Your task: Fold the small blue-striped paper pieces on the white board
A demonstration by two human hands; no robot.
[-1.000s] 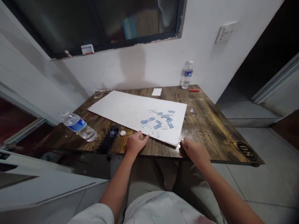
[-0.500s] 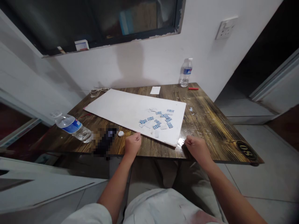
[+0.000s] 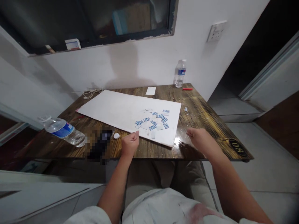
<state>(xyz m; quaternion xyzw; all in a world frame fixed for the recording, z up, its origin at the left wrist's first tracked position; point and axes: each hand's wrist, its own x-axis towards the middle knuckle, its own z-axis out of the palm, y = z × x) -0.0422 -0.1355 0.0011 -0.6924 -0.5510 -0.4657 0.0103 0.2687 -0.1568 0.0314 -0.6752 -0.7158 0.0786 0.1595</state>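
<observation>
My left hand (image 3: 130, 143) rests as a closed fist on the near edge of the wooden table (image 3: 211, 123), just short of the white board (image 3: 116, 109). Nothing shows in its fingers. My right hand (image 3: 199, 139) hovers over the table to the right of the board's near corner, its fingers curled loosely together with nothing visible in them. Several small blue-and-white pieces (image 3: 153, 119) lie scattered on the board's right part, a short way beyond both hands.
A water bottle (image 3: 61, 132) lies on its side at the left edge, beside a white cap (image 3: 116, 136) and a blurred dark object (image 3: 100, 145). Another bottle (image 3: 180, 73) stands at the back by a red pen (image 3: 187, 89) and white card (image 3: 150, 91). A cord (image 3: 90, 92) lies back left.
My left hand went from flat fingers on the board's edge to a fist. My right hand lifted from the table edge and shifted a little right. The view has swung slightly.
</observation>
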